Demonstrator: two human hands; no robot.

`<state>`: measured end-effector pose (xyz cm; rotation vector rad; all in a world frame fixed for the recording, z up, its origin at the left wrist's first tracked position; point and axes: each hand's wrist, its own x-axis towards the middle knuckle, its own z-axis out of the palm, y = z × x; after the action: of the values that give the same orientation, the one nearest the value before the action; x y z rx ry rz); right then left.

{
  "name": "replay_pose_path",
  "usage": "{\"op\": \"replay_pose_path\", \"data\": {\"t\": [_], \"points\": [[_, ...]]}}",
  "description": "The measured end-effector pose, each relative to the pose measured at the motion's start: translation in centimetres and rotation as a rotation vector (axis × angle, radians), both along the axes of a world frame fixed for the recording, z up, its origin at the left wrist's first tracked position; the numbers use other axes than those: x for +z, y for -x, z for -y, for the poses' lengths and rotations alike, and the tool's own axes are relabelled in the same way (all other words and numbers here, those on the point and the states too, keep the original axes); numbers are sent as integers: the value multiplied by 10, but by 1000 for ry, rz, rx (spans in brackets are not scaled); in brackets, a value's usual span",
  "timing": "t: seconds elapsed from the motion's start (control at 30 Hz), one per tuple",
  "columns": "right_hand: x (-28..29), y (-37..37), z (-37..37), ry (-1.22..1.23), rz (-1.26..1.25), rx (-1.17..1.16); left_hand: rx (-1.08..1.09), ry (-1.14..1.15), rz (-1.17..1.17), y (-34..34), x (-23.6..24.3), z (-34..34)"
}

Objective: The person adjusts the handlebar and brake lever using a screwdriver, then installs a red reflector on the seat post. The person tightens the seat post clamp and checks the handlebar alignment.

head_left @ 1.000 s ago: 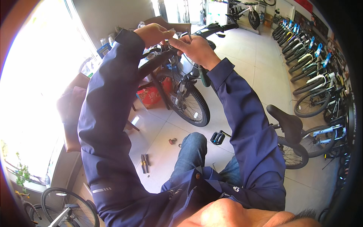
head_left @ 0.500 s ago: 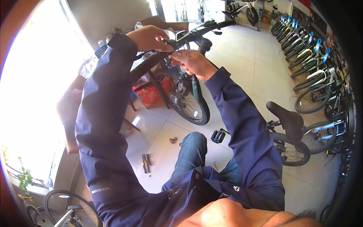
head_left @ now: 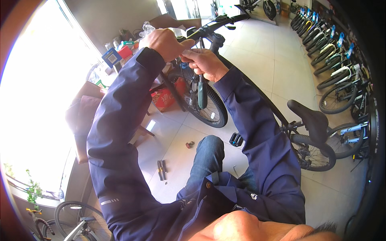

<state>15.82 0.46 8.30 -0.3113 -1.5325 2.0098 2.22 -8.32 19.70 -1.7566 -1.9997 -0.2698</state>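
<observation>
A bicycle's black handlebar [head_left: 220, 25] runs from upper right down to my hands. My left hand [head_left: 164, 43] is closed round its near end, the thumb pointing toward the stem; the grip beneath is hidden by hand and sleeve. Just right of it, my right hand [head_left: 207, 64] is closed, with thumb and forefinger pinched near my left thumb. A screwdriver [head_left: 202, 96] is held in the right hand, its thin shaft rising above the fingers and its dark green handle hanging below. Whatever small part lies between the fingertips is hidden. The front wheel [head_left: 222, 114] stands below.
The bicycle's saddle [head_left: 309, 118] is at right, a pedal [head_left: 236, 139] by my knee. Dark-handled tools [head_left: 161, 170] and a small reddish part [head_left: 189, 144] lie on the tiled floor. Left stand a cluttered table and a chair [head_left: 86, 104]; bicycles [head_left: 337, 76] line the right wall.
My left hand has shifted right and turned over the bar, closer to the right hand. The screwdriver's handle has swung slightly left and hangs straighter. The view has shifted a little.
</observation>
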Motion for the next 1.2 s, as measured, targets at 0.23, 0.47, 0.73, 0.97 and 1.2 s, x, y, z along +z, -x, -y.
{"op": "replay_pose_path", "data": {"t": [0.23, 0.47, 0.73, 0.97, 1.2], "points": [[1, 2, 5, -2, 0, -70, 32, 13, 40, 0, 1, 2], [-21, -32, 5, -25, 36, -102, -320, -423, 297, -36, -14, 68], [-111, -97, 11, -215, 153, -144, -304, 386, 2372, -6, -385, 108], [-178, -129, 21, -1065, 644, -581, 266, -185, 2174, 57, -650, 168], [-185, -123, 36, -632, 591, -419, -60, -388, 2385, 11, -475, 139]]}}
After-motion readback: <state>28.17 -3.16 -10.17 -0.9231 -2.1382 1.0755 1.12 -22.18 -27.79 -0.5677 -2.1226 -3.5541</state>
